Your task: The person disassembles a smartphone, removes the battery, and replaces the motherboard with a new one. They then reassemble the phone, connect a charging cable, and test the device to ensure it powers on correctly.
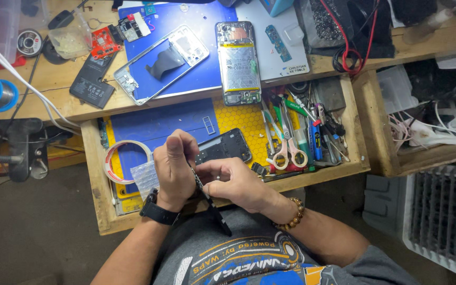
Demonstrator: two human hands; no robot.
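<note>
While both hands meet over the open wooden drawer (99,182), the left hand (174,166) is curled shut, thumb up, pinching the upper part of a thin black strip-like part (213,210). The right hand (237,182) closes its fingers on the same strip from the other side, so the piece runs between the two sets of fingertips and its lower end sticks out below them, over the grey printed shirt (249,253). Just beyond the fingers lies a dark phone frame (227,146) on a yellow honeycomb mat (241,119). A roll of white tape (125,158) sits just outside the left knuckles. Pink-handled scissors (288,150) lie past the right fingers.
</note>
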